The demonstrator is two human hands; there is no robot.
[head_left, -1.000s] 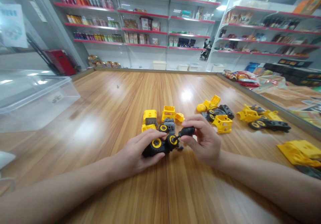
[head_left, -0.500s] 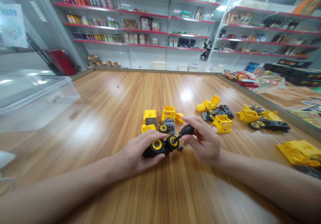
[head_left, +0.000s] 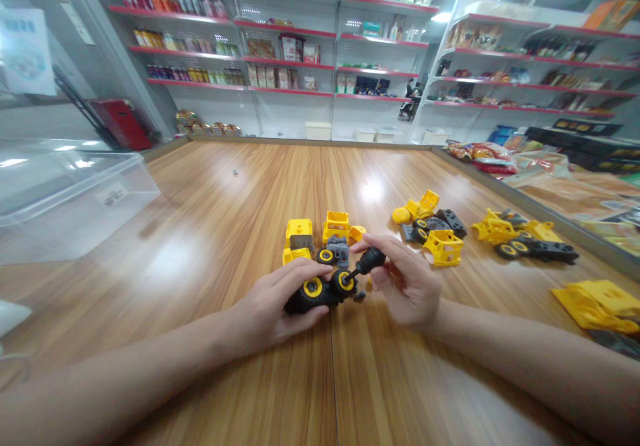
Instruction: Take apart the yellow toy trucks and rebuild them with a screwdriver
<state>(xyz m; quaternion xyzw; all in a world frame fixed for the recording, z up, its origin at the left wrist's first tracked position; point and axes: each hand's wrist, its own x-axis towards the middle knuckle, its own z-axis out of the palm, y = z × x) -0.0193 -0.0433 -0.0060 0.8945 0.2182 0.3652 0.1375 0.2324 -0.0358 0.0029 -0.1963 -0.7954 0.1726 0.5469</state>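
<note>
My left hand (head_left: 273, 306) is wrapped round a black toy chassis (head_left: 320, 293) with yellow-hubbed wheels, holding it on the wooden table (head_left: 225, 233). My right hand (head_left: 407, 283) pinches a small black screwdriver (head_left: 367, 263) by its round handle; its tip sits at the hub of the chassis's right wheel. Just behind the hands lie yellow toy cab parts (head_left: 299, 236), a yellow box part (head_left: 337, 225) and a grey piece with a loose wheel (head_left: 334, 253).
More yellow and black toy vehicle parts lie to the right (head_left: 433, 223), (head_left: 525, 236), (head_left: 597, 299). A clear plastic bin (head_left: 65, 196) stands at the left. Shop shelves with goods line the back wall (head_left: 280, 53). Packaged goods cover a neighbouring table at right (head_left: 505, 156).
My right hand has turned slightly on the screwdriver, its fingers shifting round the handle. The left hand and chassis have stayed put.
</note>
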